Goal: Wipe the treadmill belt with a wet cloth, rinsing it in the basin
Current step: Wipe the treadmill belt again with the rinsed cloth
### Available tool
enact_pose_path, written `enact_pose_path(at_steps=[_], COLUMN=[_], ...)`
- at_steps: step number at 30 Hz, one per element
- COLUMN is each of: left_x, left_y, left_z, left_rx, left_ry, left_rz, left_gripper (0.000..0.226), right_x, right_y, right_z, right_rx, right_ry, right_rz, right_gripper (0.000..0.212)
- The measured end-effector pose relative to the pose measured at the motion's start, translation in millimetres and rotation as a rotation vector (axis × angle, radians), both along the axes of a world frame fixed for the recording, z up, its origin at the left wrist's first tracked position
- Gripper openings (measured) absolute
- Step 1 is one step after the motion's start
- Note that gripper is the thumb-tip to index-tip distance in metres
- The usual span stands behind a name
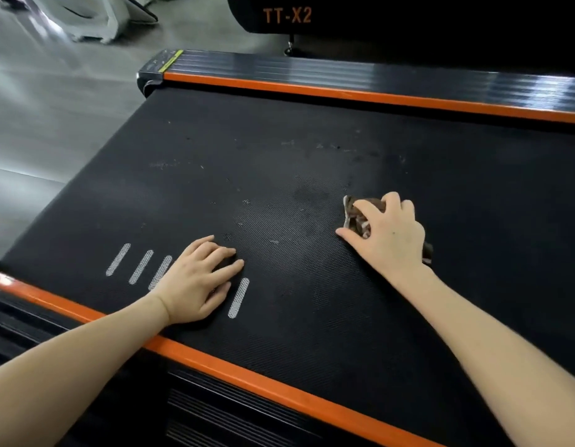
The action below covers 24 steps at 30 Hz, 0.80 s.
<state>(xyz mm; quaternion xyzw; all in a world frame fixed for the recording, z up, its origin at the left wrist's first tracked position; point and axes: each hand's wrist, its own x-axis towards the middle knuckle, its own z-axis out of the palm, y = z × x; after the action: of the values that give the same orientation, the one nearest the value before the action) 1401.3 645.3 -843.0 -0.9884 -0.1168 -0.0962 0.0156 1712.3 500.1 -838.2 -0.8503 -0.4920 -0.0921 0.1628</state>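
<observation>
The black textured treadmill belt (295,175) fills the middle of the view, with pale smudges and a darker damp patch near its centre. My right hand (391,233) presses a crumpled brown cloth (352,212) flat onto the belt; bits of the cloth stick out left of my fingers and behind my wrist. My left hand (199,279) rests palm down on the belt near the close edge, fingers spread, holding nothing, partly covering a row of white slanted stripes (140,266). No basin is in view.
Orange rails (241,379) border the belt on the near and far sides, each with a black ribbed side deck (344,71) beyond. The dark motor hood marked TT-X2 (287,16) stands at the top. Grey shiny floor (53,91) lies to the left, with white equipment (95,14) on it.
</observation>
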Motion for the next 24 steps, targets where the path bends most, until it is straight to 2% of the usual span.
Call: enact_pose_path(at_steps=[4,7,10,13,16,17,19,22,24], left_x=[1.1,-0.9,-1.7,-1.4,-0.9,1.2,9.8,32.7,52.3], left_y=[-0.9,-0.1,2.8,4.0,6.7,8.7,16.2,32.4,43.4], left_z=[-1.7,-1.0,-2.1,-4.0,-2.2,0.3,6.5,13.8,16.5], left_rx=[-0.020,-0.056,-0.094,-0.122,-0.148,-0.155,-0.171,-0.175,-0.166], left_ry=[-0.033,-0.057,-0.084,-0.093,-0.111,-0.128,-0.175,-0.198,-0.168], left_rz=[-0.009,-0.021,-0.027,-0.031,-0.034,-0.036,-0.042,-0.012,0.041], left_gripper=[0.036,0.035,0.034,0.035,0.032,0.029,0.022,0.023,0.030], right_x=[18.4,-4.8,-66.8,-130.0,-127.5,-113.5,-74.8,-41.4,-62.8], right_y=[14.7,32.4,20.3,-20.5,-29.9,-21.3,7.3,40.7,42.2], right_z=[5.3,5.0,1.2,1.2,2.3,2.8,3.8,6.3,4.3], right_rx=[-0.041,0.026,0.086,0.038,0.008,0.002,0.019,-0.002,0.026], right_ry=[0.052,0.118,0.062,0.132,0.093,0.071,0.042,0.115,0.067], right_rz=[-0.172,-0.295,-0.094,0.226,0.358,0.304,0.056,-0.306,-0.323], right_gripper=[0.041,0.033,0.026,0.020,0.022,0.025,0.029,0.027,0.025])
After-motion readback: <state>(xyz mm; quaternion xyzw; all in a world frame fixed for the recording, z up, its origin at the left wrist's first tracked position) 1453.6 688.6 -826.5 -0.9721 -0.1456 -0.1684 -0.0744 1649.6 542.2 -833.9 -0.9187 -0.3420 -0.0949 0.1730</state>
